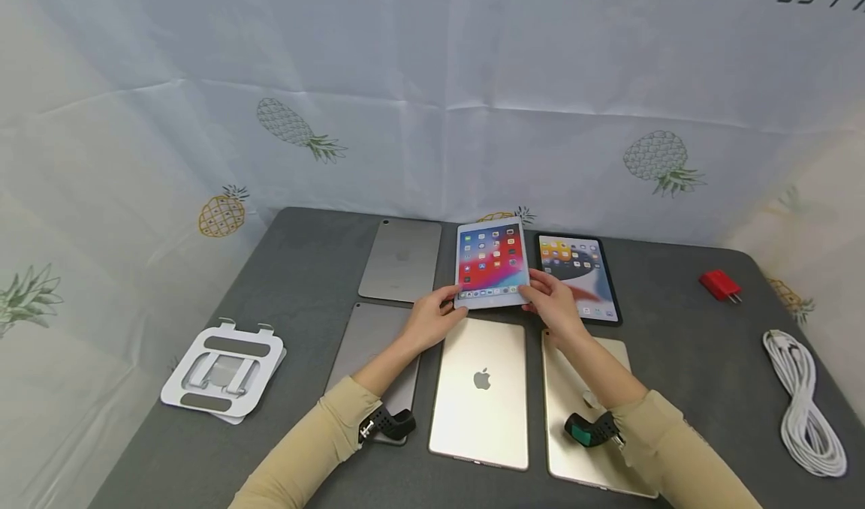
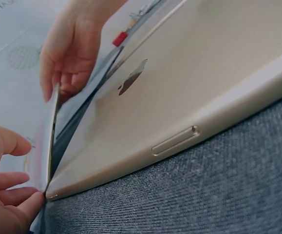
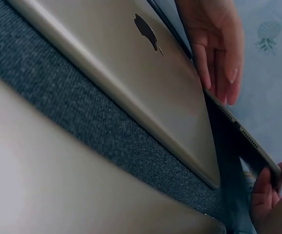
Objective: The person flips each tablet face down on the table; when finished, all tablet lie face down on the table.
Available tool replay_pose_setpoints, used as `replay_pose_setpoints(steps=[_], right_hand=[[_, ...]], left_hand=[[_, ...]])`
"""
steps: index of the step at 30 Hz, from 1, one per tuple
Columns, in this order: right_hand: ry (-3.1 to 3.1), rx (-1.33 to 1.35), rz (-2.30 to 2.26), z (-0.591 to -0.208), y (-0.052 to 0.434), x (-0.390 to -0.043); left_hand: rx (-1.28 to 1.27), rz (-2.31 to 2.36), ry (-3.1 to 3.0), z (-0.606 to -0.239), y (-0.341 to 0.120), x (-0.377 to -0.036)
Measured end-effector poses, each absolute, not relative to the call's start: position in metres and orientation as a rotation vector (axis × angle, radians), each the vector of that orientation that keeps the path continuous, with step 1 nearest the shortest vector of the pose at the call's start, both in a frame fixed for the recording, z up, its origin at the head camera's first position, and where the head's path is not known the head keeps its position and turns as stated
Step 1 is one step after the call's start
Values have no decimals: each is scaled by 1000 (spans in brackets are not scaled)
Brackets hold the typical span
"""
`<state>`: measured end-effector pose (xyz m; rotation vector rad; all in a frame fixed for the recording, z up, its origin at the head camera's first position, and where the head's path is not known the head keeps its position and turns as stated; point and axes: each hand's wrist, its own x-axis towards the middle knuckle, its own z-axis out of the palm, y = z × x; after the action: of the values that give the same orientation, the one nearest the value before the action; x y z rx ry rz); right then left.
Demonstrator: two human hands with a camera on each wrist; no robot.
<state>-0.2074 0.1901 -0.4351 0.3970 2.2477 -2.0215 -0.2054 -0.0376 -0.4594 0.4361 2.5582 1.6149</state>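
My right hand [image 1: 553, 303] pinches the lower right corner of a white-framed tablet [image 1: 492, 257], its lit screen showing app icons. My left hand [image 1: 432, 320] is at the lower left corner, a fingertip touching the edge and the other fingers loosely extended. From the right wrist view, the tablet's bottom edge [image 3: 238, 127] with speaker holes shows between both hands. Just in front lies a gold tablet [image 1: 478, 393], back up. A second gold tablet [image 1: 595, 449] lies under my right forearm. Behind my right hand is a black-framed tablet [image 1: 581, 276] with its screen lit.
Two grey tablets lie back up on the left, one farther [image 1: 400, 261] and one nearer [image 1: 365, 344], partly under my left arm. A white folding stand [image 1: 223, 370] sits at far left. A red charger plug [image 1: 720, 285] and a coiled white cable [image 1: 804, 408] lie at right.
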Motion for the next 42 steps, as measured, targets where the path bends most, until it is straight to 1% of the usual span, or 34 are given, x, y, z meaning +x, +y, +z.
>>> replay_pose_setpoints(steps=[7, 12, 19, 24, 27, 30, 37, 42], right_hand=[[2353, 312, -2022, -423, 190, -203], [2507, 214, -1937, -412, 186, -199], [2795, -120, -1745, -403, 176, -196], [2906, -361, -1609, -403, 164, -195], [2895, -458, -1610, -405, 158, -196], [2872, -519, -1641, -409, 152, -199], [2805, -606, -1710, -419, 142, -204], [2771, -602, -1667, -424, 134, -201]], left_hand=[[497, 1542, 2566, -456, -35, -203], [587, 1471, 2571, -455, -32, -204], [654, 1486, 2553, -455, -31, -204], [595, 1554, 2490, -454, -34, -205], [559, 1552, 2501, -452, -37, -207], [547, 1590, 2513, -445, -39, -212], [489, 1946, 2297, -411, -39, -232], [438, 1867, 2314, -395, -38, -236]])
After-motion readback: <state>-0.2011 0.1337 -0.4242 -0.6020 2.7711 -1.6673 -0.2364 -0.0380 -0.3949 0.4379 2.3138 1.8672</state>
